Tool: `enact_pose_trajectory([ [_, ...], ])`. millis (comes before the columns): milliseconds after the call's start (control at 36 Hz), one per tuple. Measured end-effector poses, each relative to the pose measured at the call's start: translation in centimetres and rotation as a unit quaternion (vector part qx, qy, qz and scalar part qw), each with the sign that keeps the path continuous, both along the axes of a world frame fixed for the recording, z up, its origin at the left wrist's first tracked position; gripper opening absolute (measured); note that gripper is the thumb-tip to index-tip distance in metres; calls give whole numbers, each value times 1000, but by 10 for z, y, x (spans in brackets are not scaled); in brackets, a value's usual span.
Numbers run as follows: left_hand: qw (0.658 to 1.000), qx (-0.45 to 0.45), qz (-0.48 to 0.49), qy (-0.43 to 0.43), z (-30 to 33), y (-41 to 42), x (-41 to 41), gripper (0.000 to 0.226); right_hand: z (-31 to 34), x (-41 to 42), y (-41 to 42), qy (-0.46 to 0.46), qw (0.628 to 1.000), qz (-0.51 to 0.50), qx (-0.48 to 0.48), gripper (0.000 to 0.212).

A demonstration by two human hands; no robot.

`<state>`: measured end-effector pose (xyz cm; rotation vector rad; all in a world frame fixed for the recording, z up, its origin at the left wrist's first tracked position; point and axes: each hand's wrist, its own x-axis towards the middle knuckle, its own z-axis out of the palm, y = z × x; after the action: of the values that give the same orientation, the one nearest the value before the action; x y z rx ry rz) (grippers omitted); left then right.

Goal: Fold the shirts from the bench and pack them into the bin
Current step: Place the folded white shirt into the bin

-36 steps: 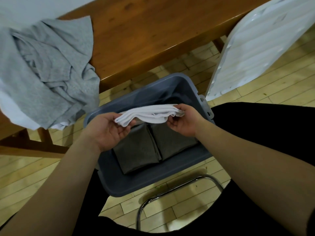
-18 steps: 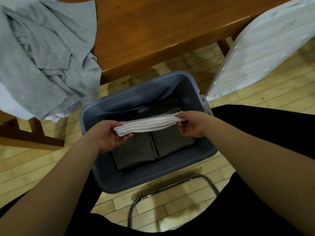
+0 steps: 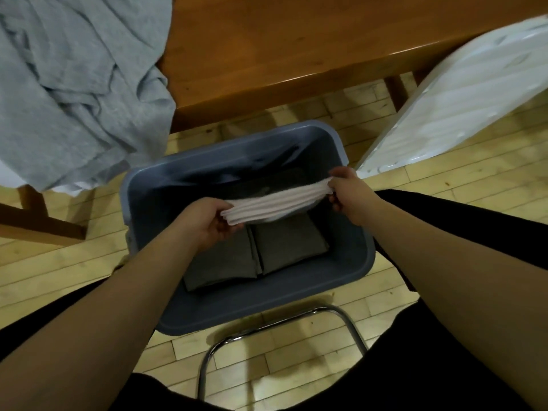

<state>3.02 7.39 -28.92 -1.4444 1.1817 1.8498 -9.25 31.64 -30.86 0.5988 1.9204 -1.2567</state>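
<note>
A folded white shirt (image 3: 275, 203) is stretched flat between my hands, inside the mouth of the grey bin (image 3: 360, 262). My left hand (image 3: 207, 225) grips its left end and my right hand (image 3: 345, 189) grips its right end near the bin's far right corner. Two folded dark grey shirts (image 3: 255, 256) lie side by side on the bin's bottom, below the white one. An unfolded light grey shirt (image 3: 80, 84) is heaped on the left end of the wooden bench (image 3: 281, 48) and hangs over its front edge.
A white bin lid (image 3: 462, 93) leans against the bench at the right. A chrome chair frame (image 3: 281, 327) curves in front of the bin, between my black-clad legs. Pale wooden floor lies around the bin.
Both hands have carried the white shirt lower and further into the bin, pulling it out longer. The right hand has moved toward the bin's far right corner.
</note>
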Motion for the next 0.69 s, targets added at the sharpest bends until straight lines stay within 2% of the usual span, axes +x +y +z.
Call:
enact_pose_trajectory([
  [83, 1000, -23, -8, 17, -7, 3, -4, 10, 4, -7, 1, 56, 997, 45, 11, 28],
  [139, 999, -21, -29, -1, -18, 5, -1, 10, 1, -6, 4, 69, 993, 83, 45, 31],
  [278, 994, -23, -82, -69, -64, 22, 19, 8, -40, 11, 16, 39, 966, 216, 140, 30],
  [417, 978, -58, -156, -123, -103, 50, 35, 8, -83, 36, 20, 2, 914, 329, 238, 34],
  [556, 965, -54, -213, -146, -128, 66, 38, 11, -122, 54, 26, -12, 815, 478, 328, 29],
  [694, 960, -88, -240, -112, -131, 72, 50, 20, -134, 60, 29, -21, 785, 516, 342, 28],
])
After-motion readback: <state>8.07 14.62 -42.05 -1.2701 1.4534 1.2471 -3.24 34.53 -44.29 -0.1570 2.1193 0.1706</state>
